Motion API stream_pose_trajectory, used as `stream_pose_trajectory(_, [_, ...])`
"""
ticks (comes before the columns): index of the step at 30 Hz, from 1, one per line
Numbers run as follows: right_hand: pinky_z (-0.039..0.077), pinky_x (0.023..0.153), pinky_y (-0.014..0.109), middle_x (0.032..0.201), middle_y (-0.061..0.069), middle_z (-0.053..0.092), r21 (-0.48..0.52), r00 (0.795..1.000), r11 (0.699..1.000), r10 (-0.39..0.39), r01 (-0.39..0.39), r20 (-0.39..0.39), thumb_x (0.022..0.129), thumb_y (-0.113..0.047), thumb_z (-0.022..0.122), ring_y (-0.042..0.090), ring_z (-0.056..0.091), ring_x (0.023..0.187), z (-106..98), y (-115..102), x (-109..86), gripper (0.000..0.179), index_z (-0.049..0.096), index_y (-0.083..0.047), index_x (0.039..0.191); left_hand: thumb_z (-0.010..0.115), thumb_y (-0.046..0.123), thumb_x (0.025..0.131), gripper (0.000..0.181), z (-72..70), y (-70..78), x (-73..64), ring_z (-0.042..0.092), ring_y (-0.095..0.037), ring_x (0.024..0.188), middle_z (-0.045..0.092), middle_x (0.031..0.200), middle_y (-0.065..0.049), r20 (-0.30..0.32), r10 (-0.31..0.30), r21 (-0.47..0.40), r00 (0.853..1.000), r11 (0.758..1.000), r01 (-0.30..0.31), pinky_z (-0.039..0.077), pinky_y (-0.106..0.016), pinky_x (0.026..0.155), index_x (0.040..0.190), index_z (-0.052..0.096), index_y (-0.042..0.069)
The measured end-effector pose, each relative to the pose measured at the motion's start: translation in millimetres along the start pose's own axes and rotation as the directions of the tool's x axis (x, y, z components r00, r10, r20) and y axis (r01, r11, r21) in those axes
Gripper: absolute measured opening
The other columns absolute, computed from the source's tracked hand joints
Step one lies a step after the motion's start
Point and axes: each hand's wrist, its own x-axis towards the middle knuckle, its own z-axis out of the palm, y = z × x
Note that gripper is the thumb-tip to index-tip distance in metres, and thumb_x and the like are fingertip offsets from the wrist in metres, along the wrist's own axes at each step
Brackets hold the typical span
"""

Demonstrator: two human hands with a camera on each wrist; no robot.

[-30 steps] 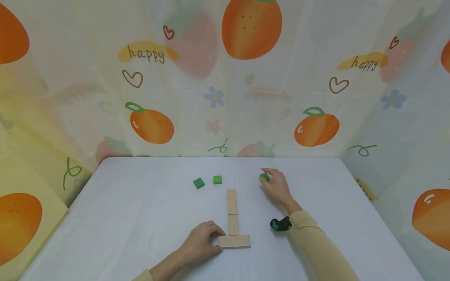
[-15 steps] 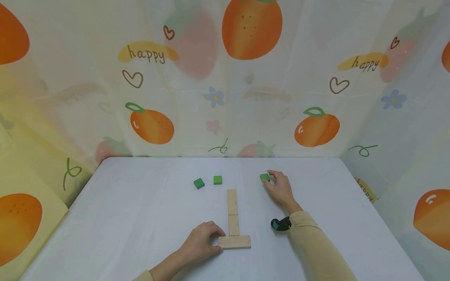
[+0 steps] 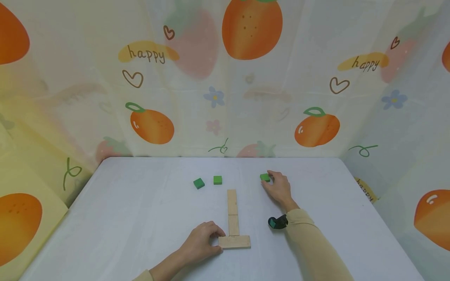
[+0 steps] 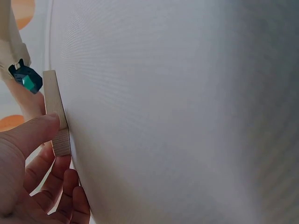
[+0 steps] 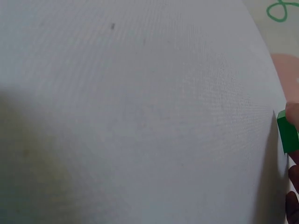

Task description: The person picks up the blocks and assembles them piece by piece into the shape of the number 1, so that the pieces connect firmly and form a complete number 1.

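My left hand (image 3: pixel 202 241) pinches the left end of a flat wooden block (image 3: pixel 234 242) that lies crosswise. In the left wrist view the thumb presses one side of that wooden block (image 4: pixel 53 95), the other fingers below its end. Two more wooden blocks stretch away from it in a line, the nearer one (image 3: pixel 233 225) and the farther one (image 3: pixel 232 201). At the back right, my right hand (image 3: pixel 279 188) has thumb and index finger around a small green block (image 3: pixel 265 177). The right wrist view has a thumb on this green block (image 5: pixel 288 133) at its edge.
Left of the right hand, a light green block (image 3: pixel 217 180) and a darker green block (image 3: pixel 199 183) lie on the white table (image 3: pixel 140 207). A black wrist camera (image 3: pixel 277 222) juts from the right sleeve. Behind the table hangs a fruit-patterned curtain (image 3: pixel 197 128).
My right index finger has drawn back a little to the right, so more of the green block shows. The right forearm has shifted slightly left. My left hand and the wooden blocks stay still.
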Motion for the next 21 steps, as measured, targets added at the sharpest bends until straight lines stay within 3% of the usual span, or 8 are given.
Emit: stream_pose_trajectory(21, [0.038, 0.085, 0.053, 0.119, 0.018, 0.055, -0.074, 1.000, 0.997, 0.005, -0.006, -0.012, 0.082, -0.030, 0.064, 0.038, 0.047, 0.110, 0.1, -4.6, -0.4, 0.048, 0.056, -0.007, 0.124, 0.079, 0.018, 0.067, 0.028, 0.8, -1.0, -0.6, 0.050, -0.003, 0.082, 0.055, 0.085, 0.017, -0.003, 0.001, 0.005, 1.000, 1.000, -0.001, 0.046, -0.022, 0.072, 0.092, 0.066, 0.021])
